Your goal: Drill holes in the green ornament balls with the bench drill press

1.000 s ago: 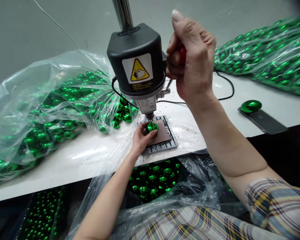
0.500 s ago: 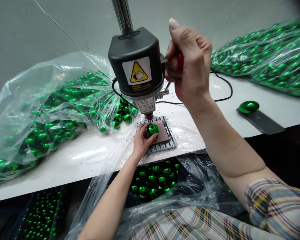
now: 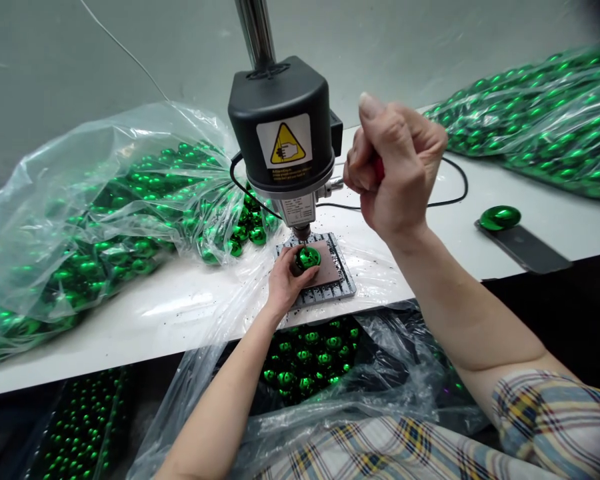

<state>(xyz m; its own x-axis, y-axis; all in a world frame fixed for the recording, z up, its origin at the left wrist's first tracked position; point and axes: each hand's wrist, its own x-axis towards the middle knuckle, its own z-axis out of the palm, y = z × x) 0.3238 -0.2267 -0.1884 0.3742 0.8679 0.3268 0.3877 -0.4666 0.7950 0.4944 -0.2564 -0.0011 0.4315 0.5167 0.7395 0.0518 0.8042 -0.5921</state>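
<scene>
A shiny green ball [image 3: 309,259] sits on the pinkish pad of a grey metal base plate [image 3: 347,283], directly under the drill bit. My left hand [image 3: 286,279] grips the ball from its left side, thumb and fingers around it. Above it stands a black drill press head [image 3: 280,127] with a yellow warning label. To its right my right hand [image 3: 400,163] is closed round the red knob [image 3: 379,169] of the press lever, which is mostly hidden by the fingers.
Clear plastic bags of green balls lie at the left [image 3: 130,193] and back right [image 3: 540,113]. On the right, another green ball [image 3: 501,217] rests on a phone [image 3: 535,250]. Below the table edge, more green balls [image 3: 305,360] lie beside loose plastic. A black cable crosses the table.
My right hand has moved down and slightly right with the lever knob. The drill press appears shifted right in view. My left hand still holds the ball on the pad.
</scene>
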